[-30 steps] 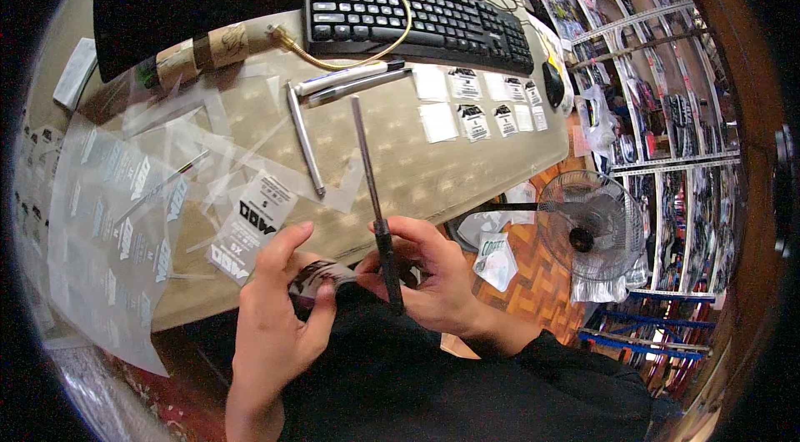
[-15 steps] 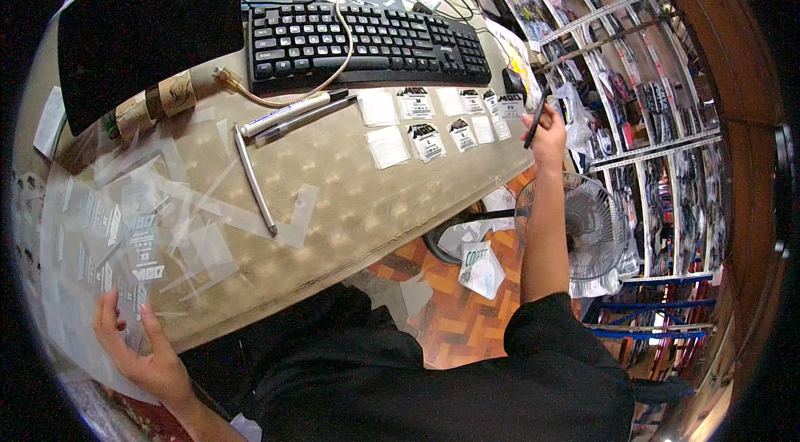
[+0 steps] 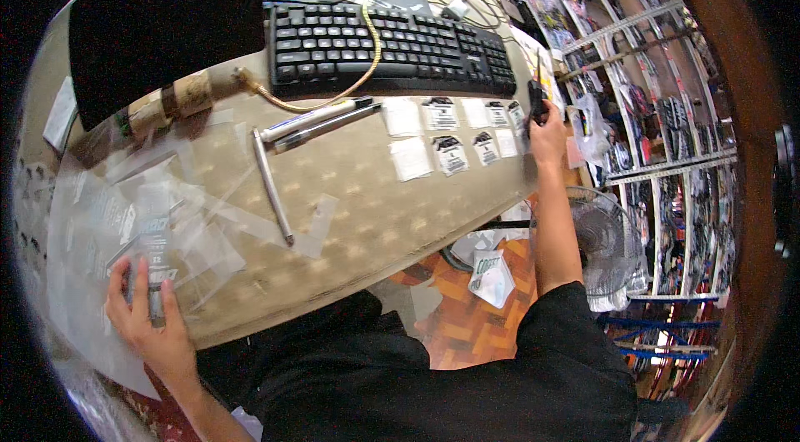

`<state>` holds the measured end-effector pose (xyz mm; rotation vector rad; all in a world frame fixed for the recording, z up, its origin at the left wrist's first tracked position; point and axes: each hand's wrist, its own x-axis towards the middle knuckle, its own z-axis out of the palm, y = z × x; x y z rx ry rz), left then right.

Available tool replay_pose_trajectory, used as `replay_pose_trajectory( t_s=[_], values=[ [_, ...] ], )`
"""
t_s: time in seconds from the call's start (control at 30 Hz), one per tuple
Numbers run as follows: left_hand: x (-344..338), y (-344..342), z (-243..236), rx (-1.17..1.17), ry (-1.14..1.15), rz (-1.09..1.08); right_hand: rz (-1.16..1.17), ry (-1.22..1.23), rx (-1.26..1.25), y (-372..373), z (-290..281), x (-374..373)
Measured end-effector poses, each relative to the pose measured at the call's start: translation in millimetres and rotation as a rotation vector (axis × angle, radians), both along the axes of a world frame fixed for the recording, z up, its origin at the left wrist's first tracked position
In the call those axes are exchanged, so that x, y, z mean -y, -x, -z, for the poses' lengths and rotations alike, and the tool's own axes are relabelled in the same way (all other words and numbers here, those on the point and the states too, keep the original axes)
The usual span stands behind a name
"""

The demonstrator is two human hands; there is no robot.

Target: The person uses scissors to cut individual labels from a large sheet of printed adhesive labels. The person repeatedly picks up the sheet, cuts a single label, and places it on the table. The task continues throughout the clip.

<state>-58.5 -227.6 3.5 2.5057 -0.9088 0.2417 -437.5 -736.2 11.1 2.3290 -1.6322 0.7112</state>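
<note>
My right hand (image 3: 547, 134) is closed around a slim black-handled tool (image 3: 537, 92) with a narrow pointed end directed away from me; its exact kind is unclear. This hand is at the right end of the desk, beside small stacks of white labels (image 3: 409, 158) and printed black-and-white labels (image 3: 450, 155) in two rows. At the near left, my left hand (image 3: 152, 313) rests with its fingers apart over loose clear plastic sheets (image 3: 208, 252) with white and bluish print. Whether its fingertips press on a sheet is hard to tell.
On the desk (image 3: 358, 217) lie a silver pen (image 3: 272, 188), markers (image 3: 321, 119) and a black keyboard (image 3: 392, 50) with a cable across it. A dark monitor (image 3: 167, 34) stands at left. Beyond the right edge are a fan (image 3: 596, 238) and packed shelves (image 3: 667, 125).
My left hand has moved up and inward over the plastic sheets. The tool in my right hand now points more upright. The whole view has shifted slightly.
</note>
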Motion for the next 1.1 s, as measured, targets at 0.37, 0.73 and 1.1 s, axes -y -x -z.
replay_pose_trajectory(
  t_s=[0.37,0.73,1.1],
  values=[
    [-11.6,2.6,-8.1,-0.266,0.536,-0.023,-0.314,0.002,0.610,0.6,-33.1,-68.4],
    [-26.2,15.8,0.4,-0.834,1.095,0.061,-0.714,-1.368,1.150,-170.2,5.0,-386.7],
    [-29.3,36.0,-10.2,-0.716,1.249,-0.004,-0.805,-1.890,0.833,-213.3,-11.1,-422.7]
  ],
)
